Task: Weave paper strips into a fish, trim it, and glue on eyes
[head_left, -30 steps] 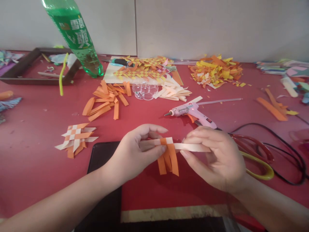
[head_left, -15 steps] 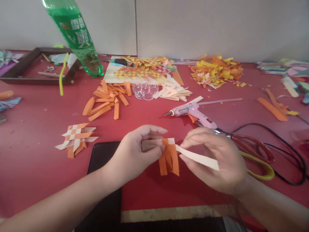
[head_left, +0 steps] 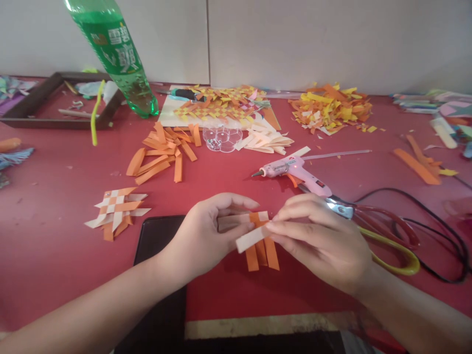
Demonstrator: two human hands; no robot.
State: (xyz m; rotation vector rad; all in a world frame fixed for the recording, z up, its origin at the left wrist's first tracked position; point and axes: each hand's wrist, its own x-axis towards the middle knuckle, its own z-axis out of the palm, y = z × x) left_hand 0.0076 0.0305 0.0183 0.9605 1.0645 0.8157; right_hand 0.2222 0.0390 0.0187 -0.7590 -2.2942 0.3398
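My left hand [head_left: 210,233] pinches a small weave of orange strips [head_left: 273,253] and cream strips at its left side, thumb in front. The orange ends hang downward. Between thumb and fingers of my right hand [head_left: 320,236] is one end of a cream strip [head_left: 250,240], which slants down to the left across the front of the orange strips. Left of my hands, a finished-looking orange and cream woven piece [head_left: 116,209] lies on the red table.
Behind my hands lie orange strips [head_left: 158,155], cream strips [head_left: 267,138], a clear tray [head_left: 223,139] and a pink glue gun [head_left: 295,172]. Scissors [head_left: 391,246] and a black cable are right. A green bottle [head_left: 121,64] stands by a dark frame [head_left: 55,124]. A black device [head_left: 162,241] lies under my left arm.
The cream strip's free end has swung from the right over to the left, in front of the orange strips. My right hand has turned and closed nearer the weave.
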